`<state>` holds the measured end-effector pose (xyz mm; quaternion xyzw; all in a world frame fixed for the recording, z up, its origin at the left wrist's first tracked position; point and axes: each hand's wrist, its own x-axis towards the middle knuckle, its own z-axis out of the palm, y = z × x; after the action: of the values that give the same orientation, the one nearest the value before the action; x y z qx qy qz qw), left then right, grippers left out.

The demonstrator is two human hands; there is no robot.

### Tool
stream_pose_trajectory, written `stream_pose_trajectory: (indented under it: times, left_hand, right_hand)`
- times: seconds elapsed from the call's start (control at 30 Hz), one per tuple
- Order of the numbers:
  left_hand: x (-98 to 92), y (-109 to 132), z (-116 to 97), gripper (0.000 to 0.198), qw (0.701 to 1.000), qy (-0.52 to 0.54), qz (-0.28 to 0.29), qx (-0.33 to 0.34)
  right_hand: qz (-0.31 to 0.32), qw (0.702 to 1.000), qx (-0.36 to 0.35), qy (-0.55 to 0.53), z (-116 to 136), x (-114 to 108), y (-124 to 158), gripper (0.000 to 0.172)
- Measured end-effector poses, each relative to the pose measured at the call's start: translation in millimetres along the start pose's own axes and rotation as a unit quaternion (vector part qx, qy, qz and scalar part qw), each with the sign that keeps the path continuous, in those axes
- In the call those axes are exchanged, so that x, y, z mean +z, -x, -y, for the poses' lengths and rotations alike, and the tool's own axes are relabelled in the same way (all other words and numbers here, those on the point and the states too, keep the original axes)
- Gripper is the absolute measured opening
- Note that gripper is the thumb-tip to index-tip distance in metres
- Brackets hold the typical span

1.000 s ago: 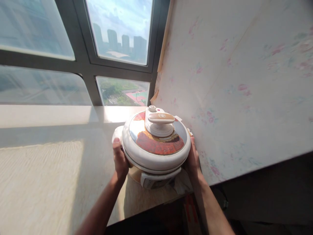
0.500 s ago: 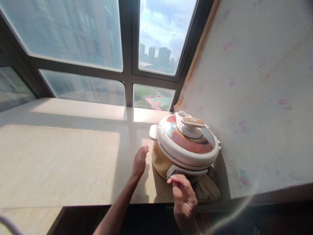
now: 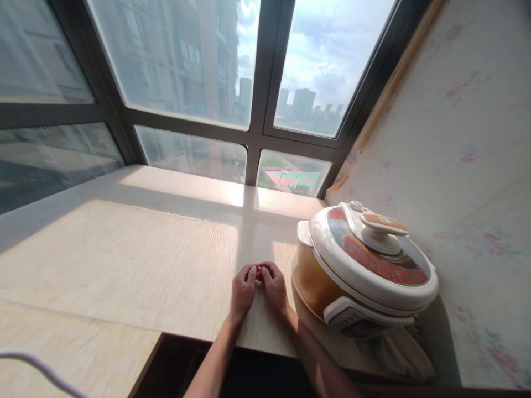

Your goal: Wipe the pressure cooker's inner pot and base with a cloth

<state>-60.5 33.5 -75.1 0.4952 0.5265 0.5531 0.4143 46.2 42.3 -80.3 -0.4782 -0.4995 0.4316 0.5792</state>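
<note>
My left hand (image 3: 243,288) and my right hand (image 3: 274,284) meet above the pale tabletop (image 3: 166,265), with thumbs and fingertips pressed together. A speck of red shows between the fingertips, too small and too covered to name. Both hands are closed. To their right stands a cream and gold electric cooker (image 3: 317,279), its lid (image 3: 418,287) on, with a brown-topped handle (image 3: 385,223) and a control panel (image 3: 365,320) on the front. My right hand is the nearer one to the cooker, and neither hand touches it.
A beige cloth (image 3: 404,354) lies under the cooker's right front, close to the flowered wall (image 3: 477,193). Dark-framed windows (image 3: 255,99) rise behind the table. At the lower left runs a pale cable (image 3: 41,367). Below the table's front edge is a dark recess (image 3: 265,370).
My right hand has left the front of the cooker and come left to meet my left hand, whose fingers have closed. The view has turned left, so the cooker appears farther right and larger.
</note>
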Motion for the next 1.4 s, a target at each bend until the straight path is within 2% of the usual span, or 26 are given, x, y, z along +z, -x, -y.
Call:
stream_pose_trajectory:
  times: [0.13, 0.37, 0.73, 1.4]
  left_hand:
    - [0.1, 4, 4, 0.030, 1.000, -0.019, 0.017, 0.007]
    - [-0.7, 7, 10, 0.031, 0.998, -0.055, 0.035, 0.018]
    - [-2.7, 5, 7, 0.034, 0.997, -0.067, 0.030, 0.014]
    - [-3.2, 7, 8, 0.031, 0.998, -0.061, 0.014, 0.012]
  right_hand:
    - [-0.002, 1.000, 0.005, 0.024, -10, -6, 6, 0.021]
    - [0.033, 0.999, 0.015, 0.040, -5, -15, 25, 0.024]
    - [0.033, 0.998, 0.013, 0.051, 3, -12, 24, 0.023]
    - [0.055, 0.997, 0.013, 0.051, -1, -12, 27, 0.024]
